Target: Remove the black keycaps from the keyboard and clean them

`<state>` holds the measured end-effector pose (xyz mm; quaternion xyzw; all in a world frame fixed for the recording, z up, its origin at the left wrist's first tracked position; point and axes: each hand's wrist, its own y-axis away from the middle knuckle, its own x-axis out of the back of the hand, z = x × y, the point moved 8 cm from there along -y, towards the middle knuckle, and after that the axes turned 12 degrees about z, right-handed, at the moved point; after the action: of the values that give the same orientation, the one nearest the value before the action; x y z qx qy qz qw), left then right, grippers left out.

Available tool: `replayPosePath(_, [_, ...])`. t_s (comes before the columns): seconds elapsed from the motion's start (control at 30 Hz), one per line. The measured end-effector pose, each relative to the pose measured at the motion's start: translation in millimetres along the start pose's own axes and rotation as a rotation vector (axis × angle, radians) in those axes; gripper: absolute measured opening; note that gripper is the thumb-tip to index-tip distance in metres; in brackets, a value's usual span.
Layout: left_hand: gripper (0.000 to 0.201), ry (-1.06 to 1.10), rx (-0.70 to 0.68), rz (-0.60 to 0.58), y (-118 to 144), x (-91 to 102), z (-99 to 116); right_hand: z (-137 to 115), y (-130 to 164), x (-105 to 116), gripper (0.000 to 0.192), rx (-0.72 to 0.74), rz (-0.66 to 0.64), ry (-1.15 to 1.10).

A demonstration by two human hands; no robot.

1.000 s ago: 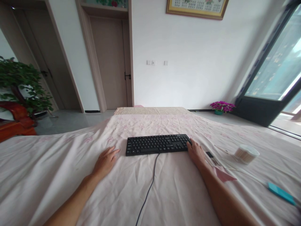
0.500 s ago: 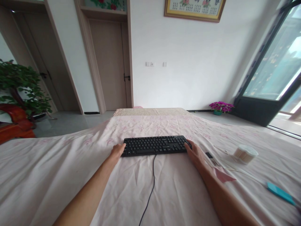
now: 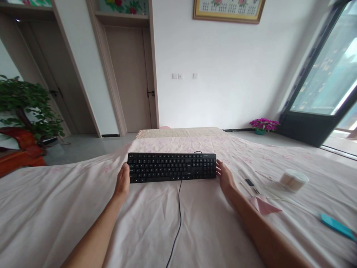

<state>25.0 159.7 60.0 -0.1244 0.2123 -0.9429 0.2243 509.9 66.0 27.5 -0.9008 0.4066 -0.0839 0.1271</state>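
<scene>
On the pale pink floral cloth (image 3: pixel 195 223) that covers the wide surface, a black rectangular plastic keyboard (image 3: pixel 172 167) lies flat, near the middle and toward the far side, its long edge running left to right. Its thin black cable (image 3: pixel 178 208) runs from the near edge down across the cloth toward the person. The left hand (image 3: pixel 122 182) presses against the keyboard's left end, thumb up at the corner and fingers together along the short edge; the right hand (image 3: pixel 224 176) meets the right end the same way, fingers straight and close together. Both hands grip the keyboard between them by its ends rather than curling around it.

To the right of the right hand, near but apart, lie a small black clip-like piece (image 3: pixel 249 182) and a folded pink paper (image 3: pixel 263 205). Farther right stands a round clear tub of cotton swabs (image 3: pixel 293 180), and a flat turquoise object (image 3: pixel 336 227) rests near the right border.
</scene>
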Motion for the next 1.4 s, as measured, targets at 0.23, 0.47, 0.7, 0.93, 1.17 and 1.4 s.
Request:
replayPosePath(0.23, [0.07,0.087,0.275,0.066,-9.2,16.8,-19.7,-3.7,4.3,-15.7,0.073,-0.123,-0.053,-0.232])
replayPosePath(0.47, [0.063,-0.057,-0.084,0.232,3.2,39.2,27.6,-84.5,6.0,8.8,0.064,0.287,0.099,0.156])
replayPosePath(0.7, [0.07,0.078,-0.351,0.19,16.3,38.1,78.7,-194.1,79.3,-24.2,0.057,0.819,-0.264,0.399])
replayPosePath(0.93, [0.079,0.076,-0.578,0.068,36.0,37.9,128.1,-191.1,100.6,-44.7,0.054,0.647,-0.604,0.482])
replayPosePath(1.17, [0.083,0.146,-0.676,0.012,50.7,33.8,149.0,-194.8,108.0,-45.6,0.051,0.667,-0.652,0.456])
replayPosePath(1.4, [0.081,0.209,-0.788,-0.053,64.3,36.2,169.1,-202.2,108.1,-45.2,0.053,0.631,-0.593,0.347])
